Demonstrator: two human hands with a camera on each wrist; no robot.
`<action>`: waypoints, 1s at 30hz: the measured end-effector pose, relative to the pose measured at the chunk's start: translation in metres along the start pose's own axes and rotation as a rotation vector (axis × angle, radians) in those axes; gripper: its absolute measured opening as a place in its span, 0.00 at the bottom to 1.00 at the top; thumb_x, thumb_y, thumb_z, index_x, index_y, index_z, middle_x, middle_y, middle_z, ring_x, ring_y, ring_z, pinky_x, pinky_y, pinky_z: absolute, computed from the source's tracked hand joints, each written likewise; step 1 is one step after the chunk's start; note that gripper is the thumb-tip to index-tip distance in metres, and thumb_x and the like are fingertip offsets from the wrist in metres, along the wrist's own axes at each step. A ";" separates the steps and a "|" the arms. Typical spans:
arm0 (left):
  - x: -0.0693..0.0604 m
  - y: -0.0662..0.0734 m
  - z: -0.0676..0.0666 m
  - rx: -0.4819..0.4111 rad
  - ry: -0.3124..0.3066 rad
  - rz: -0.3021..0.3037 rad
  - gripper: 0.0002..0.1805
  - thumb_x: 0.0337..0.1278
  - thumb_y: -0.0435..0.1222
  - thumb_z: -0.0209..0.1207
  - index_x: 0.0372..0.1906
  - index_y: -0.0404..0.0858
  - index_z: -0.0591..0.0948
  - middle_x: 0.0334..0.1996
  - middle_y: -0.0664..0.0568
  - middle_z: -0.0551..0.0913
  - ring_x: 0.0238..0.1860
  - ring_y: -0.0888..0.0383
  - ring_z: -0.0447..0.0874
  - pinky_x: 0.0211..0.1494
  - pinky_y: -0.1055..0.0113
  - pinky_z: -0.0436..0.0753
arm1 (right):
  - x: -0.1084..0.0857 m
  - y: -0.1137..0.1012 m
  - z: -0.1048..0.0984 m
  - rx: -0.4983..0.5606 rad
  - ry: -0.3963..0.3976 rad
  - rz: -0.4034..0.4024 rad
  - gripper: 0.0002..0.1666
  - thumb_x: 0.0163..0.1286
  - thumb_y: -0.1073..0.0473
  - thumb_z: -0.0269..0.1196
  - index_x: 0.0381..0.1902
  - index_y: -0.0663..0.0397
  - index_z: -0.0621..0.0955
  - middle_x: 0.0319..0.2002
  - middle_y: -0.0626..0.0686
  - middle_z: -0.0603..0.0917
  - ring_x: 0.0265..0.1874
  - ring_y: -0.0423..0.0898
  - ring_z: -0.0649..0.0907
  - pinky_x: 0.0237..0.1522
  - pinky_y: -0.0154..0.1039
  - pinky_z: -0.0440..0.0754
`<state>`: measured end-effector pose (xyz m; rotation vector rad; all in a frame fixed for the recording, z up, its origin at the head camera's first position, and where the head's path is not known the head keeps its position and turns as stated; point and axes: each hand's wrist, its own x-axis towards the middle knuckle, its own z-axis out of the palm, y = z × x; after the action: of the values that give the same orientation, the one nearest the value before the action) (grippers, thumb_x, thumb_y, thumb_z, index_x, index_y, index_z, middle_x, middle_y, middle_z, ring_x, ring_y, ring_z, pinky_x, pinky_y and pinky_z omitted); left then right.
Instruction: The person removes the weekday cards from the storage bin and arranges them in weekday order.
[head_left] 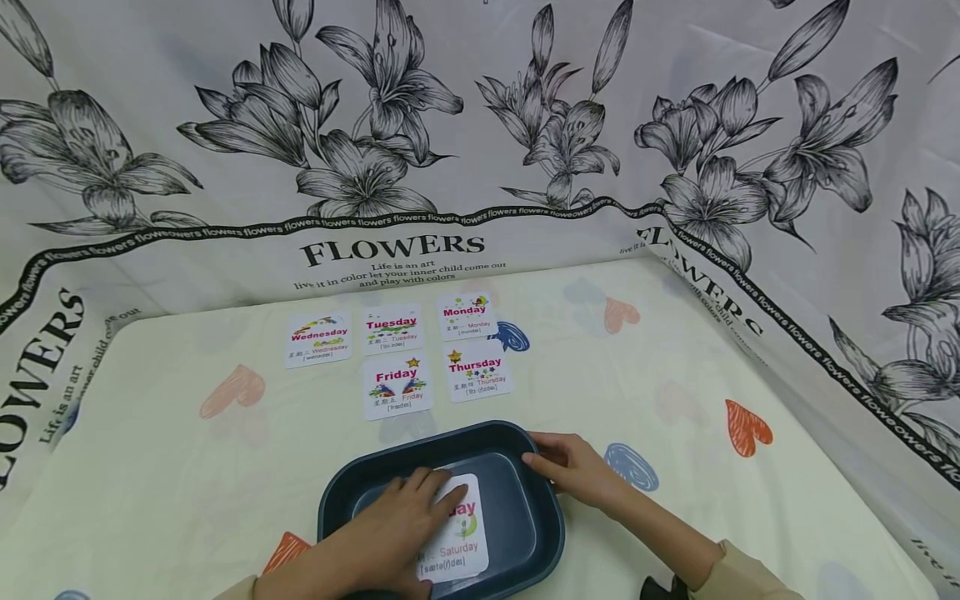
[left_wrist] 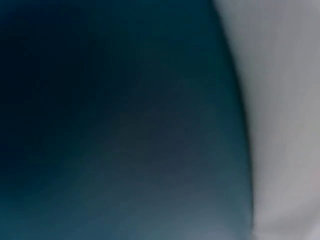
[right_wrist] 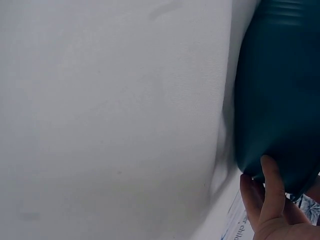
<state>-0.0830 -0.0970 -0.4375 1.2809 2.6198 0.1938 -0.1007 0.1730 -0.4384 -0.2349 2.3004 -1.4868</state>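
Note:
A dark blue-green tray (head_left: 517, 542) stands at the front of the table. My right hand (head_left: 573, 468) holds its right rim, thumb on the inner side and fingers outside; the right wrist view also shows that hand (right_wrist: 275, 210) at the tray's corner (right_wrist: 280, 100). Inside the tray lies a white Saturday card (head_left: 468, 550). Reaching in from the left, my left hand (head_left: 401, 525) rests its fingers over the card's upper left part, covering some of the word. The left wrist view is filled by the blurred tray wall (left_wrist: 200, 150), with no fingers visible.
Beyond the tray lie a Wednesday card (head_left: 318, 339), a Tuesday card (head_left: 393, 329), a Monday card (head_left: 467, 317), a Friday card (head_left: 397, 387) and a Thursday card (head_left: 480, 371). They form two rows on the patterned cloth (head_left: 637, 375). A flower-print curtain (head_left: 525, 233) borders the table.

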 end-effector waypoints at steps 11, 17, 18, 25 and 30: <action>-0.002 -0.002 -0.003 -0.023 0.031 0.033 0.60 0.23 0.61 0.71 0.70 0.48 0.58 0.64 0.49 0.60 0.57 0.51 0.62 0.57 0.49 0.71 | 0.000 0.000 0.000 0.004 0.006 0.018 0.28 0.66 0.54 0.58 0.60 0.64 0.71 0.52 0.64 0.78 0.41 0.53 0.84 0.28 0.38 0.83; -0.001 -0.004 -0.004 -0.053 0.035 0.049 0.61 0.22 0.59 0.73 0.69 0.45 0.59 0.64 0.48 0.59 0.57 0.51 0.61 0.59 0.54 0.71 | 0.000 0.001 0.000 0.006 -0.004 0.008 0.28 0.67 0.54 0.57 0.60 0.64 0.71 0.53 0.64 0.78 0.41 0.53 0.84 0.28 0.38 0.83; -0.001 -0.004 -0.004 -0.048 0.037 0.055 0.61 0.22 0.59 0.73 0.70 0.45 0.59 0.65 0.48 0.59 0.57 0.51 0.61 0.60 0.54 0.71 | 0.000 0.001 0.000 0.007 -0.006 0.005 0.28 0.67 0.54 0.57 0.60 0.64 0.71 0.53 0.64 0.78 0.41 0.53 0.84 0.29 0.38 0.83; 0.001 0.000 -0.008 -0.009 0.014 0.044 0.60 0.20 0.59 0.73 0.68 0.45 0.61 0.63 0.50 0.63 0.56 0.52 0.62 0.61 0.53 0.70 | -0.001 -0.001 0.000 0.010 -0.011 -0.002 0.27 0.67 0.55 0.57 0.60 0.65 0.71 0.53 0.65 0.78 0.42 0.54 0.84 0.29 0.38 0.83; 0.000 0.000 -0.007 -0.052 -0.036 -0.013 0.62 0.15 0.62 0.73 0.67 0.43 0.63 0.60 0.47 0.64 0.54 0.51 0.62 0.58 0.53 0.71 | -0.001 -0.002 -0.001 0.012 -0.015 -0.010 0.27 0.67 0.56 0.57 0.60 0.65 0.71 0.53 0.65 0.78 0.42 0.55 0.84 0.29 0.38 0.83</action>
<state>-0.0849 -0.0973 -0.4303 1.2387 2.5745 0.2330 -0.1006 0.1732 -0.4365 -0.2538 2.2808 -1.4984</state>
